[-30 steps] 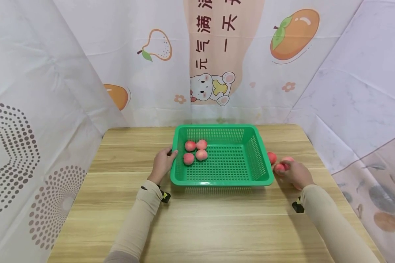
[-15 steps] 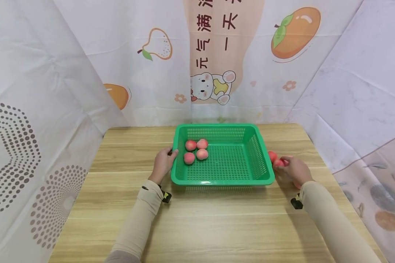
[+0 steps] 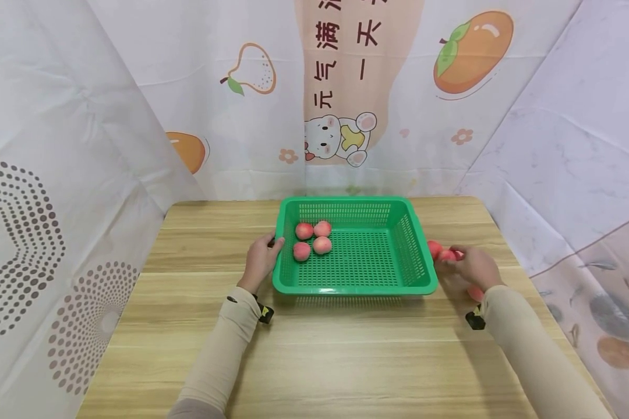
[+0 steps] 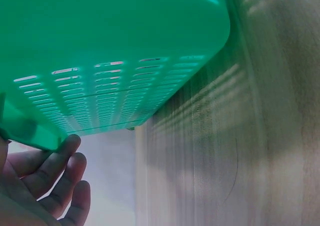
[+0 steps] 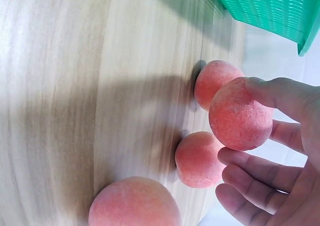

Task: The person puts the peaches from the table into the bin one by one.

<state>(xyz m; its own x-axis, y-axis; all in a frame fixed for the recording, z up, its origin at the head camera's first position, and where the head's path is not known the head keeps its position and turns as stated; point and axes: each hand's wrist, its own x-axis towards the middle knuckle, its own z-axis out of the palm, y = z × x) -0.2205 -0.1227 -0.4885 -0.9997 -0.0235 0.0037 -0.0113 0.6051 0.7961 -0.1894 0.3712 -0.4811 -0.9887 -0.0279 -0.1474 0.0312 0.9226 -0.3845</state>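
My left hand (image 3: 260,262) grips the left rim of a green plastic basket (image 3: 353,291), thumb over the rim in the head view. In the left wrist view its fingers (image 4: 65,176) curl beneath the rim. Several red-pink peaches (image 3: 304,231) sit at the left of the basket. To the right of it, my right hand (image 3: 477,266) holds a peach (image 5: 240,113) between thumb and fingers. In the right wrist view a second peach (image 5: 216,81) lies partly behind the held one, with another peach (image 5: 199,160) under the fingers and a nearer peach (image 5: 135,206) at the bottom edge.
Everything stands on a wood-grain table (image 3: 356,361). Printed white curtains (image 3: 230,145) hang behind it and at both sides. The basket's right wall (image 3: 411,247) rises between its inside and the loose peaches.
My right hand, pinching the peach, has shifted slightly away from me. The loose peach near its wrist shows more now. My left hand stays on the basket rim.
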